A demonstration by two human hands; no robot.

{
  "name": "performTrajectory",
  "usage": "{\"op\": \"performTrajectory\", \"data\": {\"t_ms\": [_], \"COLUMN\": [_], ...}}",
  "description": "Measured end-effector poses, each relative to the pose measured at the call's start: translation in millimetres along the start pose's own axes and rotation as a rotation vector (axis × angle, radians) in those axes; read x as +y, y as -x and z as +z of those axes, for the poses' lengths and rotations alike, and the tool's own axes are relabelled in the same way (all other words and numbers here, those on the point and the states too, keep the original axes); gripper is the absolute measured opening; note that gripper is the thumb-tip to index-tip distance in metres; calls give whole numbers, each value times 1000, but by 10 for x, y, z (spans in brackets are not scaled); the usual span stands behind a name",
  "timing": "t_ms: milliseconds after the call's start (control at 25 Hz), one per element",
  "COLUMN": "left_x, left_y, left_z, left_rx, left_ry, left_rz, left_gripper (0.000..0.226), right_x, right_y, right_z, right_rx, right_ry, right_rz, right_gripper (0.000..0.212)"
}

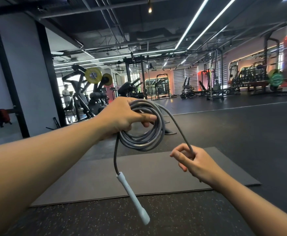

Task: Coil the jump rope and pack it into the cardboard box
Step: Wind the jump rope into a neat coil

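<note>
My left hand (pixel 122 116) holds a grey jump rope (pixel 144 133) wound into several loops, gripped at the upper left of the coil in front of me. One white handle (pixel 134 196) hangs down from the coil on a short stretch of rope. A loose strand arcs from the top of the coil to the right and down into my right hand (pixel 192 160), which pinches it between thumb and fingers. The other handle is hidden. No cardboard box is in view.
A dark exercise mat (pixel 96 178) lies on the speckled rubber floor below my hands. Weight machines (pixel 88 92) and racks (pixel 214 79) stand farther back. A person (pixel 67 96) stands at the far left by a window. A grey pillar (pixel 25 68) rises at left.
</note>
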State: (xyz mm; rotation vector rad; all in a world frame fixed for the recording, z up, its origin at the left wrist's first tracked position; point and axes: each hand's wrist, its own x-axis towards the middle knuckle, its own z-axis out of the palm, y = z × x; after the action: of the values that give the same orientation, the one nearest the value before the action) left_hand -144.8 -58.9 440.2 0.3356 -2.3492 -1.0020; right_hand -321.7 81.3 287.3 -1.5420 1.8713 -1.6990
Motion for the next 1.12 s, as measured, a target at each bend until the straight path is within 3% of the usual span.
{"op": "performTrajectory", "data": {"t_ms": [200,360,600,800,880,1000,1120], "left_x": [79,38,-137,-296,-365,-472,-513], "left_y": [-40,-44,-2,86,125,158,118], "left_z": [-46,10,-33,-335,-365,-308,-238], "left_rx": [44,47,68,56,34,-30,-3], "left_ry": [25,29,84,-58,-163,-341,-445], "left_rz": [5,10,-10,-40,-38,-11,-28], "left_gripper": [29,27,17,25,24,23,29], "right_x": [94,37,-7,-37,-66,-85,-86], "right_y": [89,85,-7,-52,-102,-173,-195], "right_z": [274,558,667,170,-3,-98,-35], "right_rx": [-169,-347,-474,-281,-240,-256,-235], "right_ry": [12,112,157,101,-2,-421,-674], "right_rz": [13,54,84,122,147,225,248], "right_gripper": [36,52,29,37,37,29,22]}}
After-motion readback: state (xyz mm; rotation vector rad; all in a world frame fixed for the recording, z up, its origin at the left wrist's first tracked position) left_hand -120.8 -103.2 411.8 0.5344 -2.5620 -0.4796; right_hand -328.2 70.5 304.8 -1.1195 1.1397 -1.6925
